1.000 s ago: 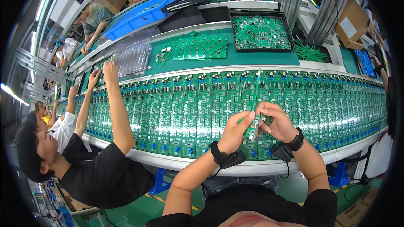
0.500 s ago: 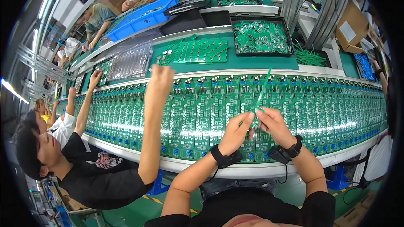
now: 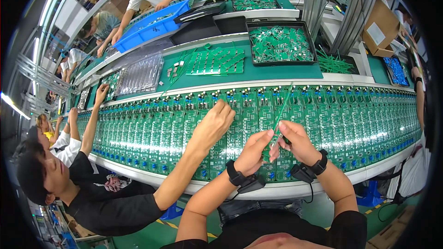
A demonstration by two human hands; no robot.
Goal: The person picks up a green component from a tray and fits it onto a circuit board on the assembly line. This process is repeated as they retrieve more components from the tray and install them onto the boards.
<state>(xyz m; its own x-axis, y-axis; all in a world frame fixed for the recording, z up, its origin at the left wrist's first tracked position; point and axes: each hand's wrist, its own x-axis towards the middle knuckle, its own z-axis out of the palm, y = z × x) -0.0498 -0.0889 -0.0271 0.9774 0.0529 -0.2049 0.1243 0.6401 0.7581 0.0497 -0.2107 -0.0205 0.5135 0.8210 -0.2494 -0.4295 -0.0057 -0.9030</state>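
Observation:
A thin green circuit-board strip (image 3: 283, 106) slants up and away from between my hands, above the row of long green circuit boards (image 3: 240, 131). My left hand (image 3: 254, 152) pinches its lower end with thumb and fingers. From the other side my right hand (image 3: 297, 142) closes on the same end, the thumbs nearly meeting. Small green and pale bits show between the fingertips, too small to make out. Both wrists carry black straps with a dark box. Left of my hands, a co-worker's hand (image 3: 214, 122) is over the boards, its fingers bunched.
Beyond the boards lie a panel of small green boards (image 3: 216, 61), a black tray of loose small boards (image 3: 281, 44), a bin of green strips (image 3: 336, 62) and clear plastic tubes (image 3: 140, 74). A blue bin (image 3: 152, 26) stands farther back. A co-worker (image 3: 87, 189) sits close on my left.
The co-worker's hand beside me has come from the loose parts toward me and rightward, over the boards. My hands have dropped slightly, still holding the strip. The view has shifted a little.

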